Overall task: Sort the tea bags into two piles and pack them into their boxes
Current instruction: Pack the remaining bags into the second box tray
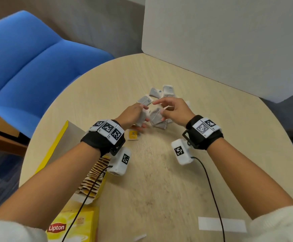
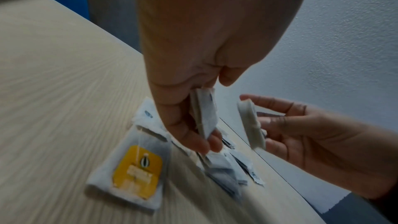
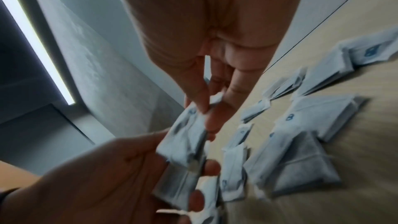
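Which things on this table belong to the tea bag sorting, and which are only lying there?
For the job:
- blue-marked tea bags
- yellow-tagged tea bag
- yellow box
- stack in left hand
- tea bag in right hand

Lying about:
- white paper strip
- blue chair
- white board

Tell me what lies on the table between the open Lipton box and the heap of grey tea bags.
One yellow-tagged tea bag lies flat there, alone, just below the left hand; the head view shows it between the Lipton box and the grey tea bags.
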Motion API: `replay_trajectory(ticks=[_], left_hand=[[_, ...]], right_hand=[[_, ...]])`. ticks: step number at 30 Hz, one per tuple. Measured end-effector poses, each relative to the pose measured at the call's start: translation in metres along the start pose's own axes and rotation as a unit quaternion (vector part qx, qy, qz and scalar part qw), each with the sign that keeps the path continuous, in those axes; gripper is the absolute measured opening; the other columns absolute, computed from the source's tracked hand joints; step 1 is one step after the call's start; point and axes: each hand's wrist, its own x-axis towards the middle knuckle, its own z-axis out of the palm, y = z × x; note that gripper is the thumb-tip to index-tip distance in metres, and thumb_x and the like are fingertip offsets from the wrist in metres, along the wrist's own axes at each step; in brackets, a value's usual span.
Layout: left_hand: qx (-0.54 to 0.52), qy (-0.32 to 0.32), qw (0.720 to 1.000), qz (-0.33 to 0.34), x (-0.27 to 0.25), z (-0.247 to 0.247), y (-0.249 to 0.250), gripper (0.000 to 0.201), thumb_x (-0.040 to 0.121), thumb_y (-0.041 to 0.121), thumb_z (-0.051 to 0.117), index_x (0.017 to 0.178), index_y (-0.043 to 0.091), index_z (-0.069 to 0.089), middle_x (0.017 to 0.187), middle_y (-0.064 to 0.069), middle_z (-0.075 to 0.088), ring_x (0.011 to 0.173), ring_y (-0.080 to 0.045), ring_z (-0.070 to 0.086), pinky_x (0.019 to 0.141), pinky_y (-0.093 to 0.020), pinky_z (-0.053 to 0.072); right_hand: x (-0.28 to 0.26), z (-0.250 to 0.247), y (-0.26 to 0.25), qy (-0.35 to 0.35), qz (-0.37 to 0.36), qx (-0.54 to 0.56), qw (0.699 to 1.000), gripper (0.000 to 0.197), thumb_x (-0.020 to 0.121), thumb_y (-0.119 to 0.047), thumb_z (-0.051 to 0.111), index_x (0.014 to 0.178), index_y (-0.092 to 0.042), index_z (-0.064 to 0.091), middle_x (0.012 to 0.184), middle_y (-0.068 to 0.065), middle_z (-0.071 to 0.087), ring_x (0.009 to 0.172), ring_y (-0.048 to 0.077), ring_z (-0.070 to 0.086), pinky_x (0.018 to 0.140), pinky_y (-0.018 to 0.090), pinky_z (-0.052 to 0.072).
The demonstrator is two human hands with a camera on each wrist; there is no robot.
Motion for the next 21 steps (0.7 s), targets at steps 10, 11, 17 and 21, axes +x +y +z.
replay_trajectory(ticks=[10, 11, 17, 21], left_hand=[[-0.029, -0.082, 0.996, -0.027, -0.002, 0.006, -0.005, 0.022, 0.103, 0.028, 0.032, 0.111, 0.017, 0.049, 0.085, -0.008, 0.059, 0.063, -0.019, 0.062, 0.059, -0.028, 0.056], [-0.013, -0.08, 0.996, -0.023, -0.001, 0.005, -0.007, 0.017, 0.101, 0.019, 0.035, 0.113, 0.017, 0.047, 0.088, -0.007, 0.058, 0.065, -0.018, 0.06, 0.058, -0.027, 0.056], [0.012, -0.013, 1.0, -0.017, 0.006, -0.009, -0.012, 0.037, 0.097, -0.002, 0.029, 0.128, 0.016, 0.036, 0.092, -0.011, 0.055, 0.065, -0.019, 0.055, 0.049, -0.024, 0.052], [0.012, 0.026, 0.999, -0.025, 0.011, -0.014, -0.013, 0.034, 0.095, -0.002, 0.031, 0.123, 0.018, 0.037, 0.09, -0.008, 0.055, 0.067, -0.019, 0.057, 0.054, -0.028, 0.055]], right_hand=[[-0.003, 0.042, -0.002, 0.094, 0.024, -0.017, 0.995, 0.028, 0.073, -0.003, 0.075, 0.081, -0.024, 0.06, 0.077, 0.002, 0.066, 0.061, 0.023, 0.067, 0.062, 0.036, 0.059], [-0.001, 0.043, -0.001, 0.103, 0.025, -0.025, 0.994, 0.029, 0.073, -0.004, 0.076, 0.078, -0.026, 0.058, 0.076, 0.001, 0.065, 0.061, 0.021, 0.066, 0.058, 0.032, 0.057], [0.016, 0.01, 0.028, 0.161, 0.062, -0.183, 0.968, 0.015, 0.086, -0.015, 0.064, 0.1, -0.016, 0.064, 0.096, 0.0, 0.058, 0.091, 0.017, 0.059, 0.076, 0.027, 0.044], [0.021, 0.002, 0.043, 0.059, 0.12, -0.31, 0.941, 0.058, 0.073, -0.041, 0.077, 0.121, -0.016, 0.057, 0.122, 0.005, 0.046, 0.105, 0.019, 0.054, 0.09, 0.03, 0.046]])
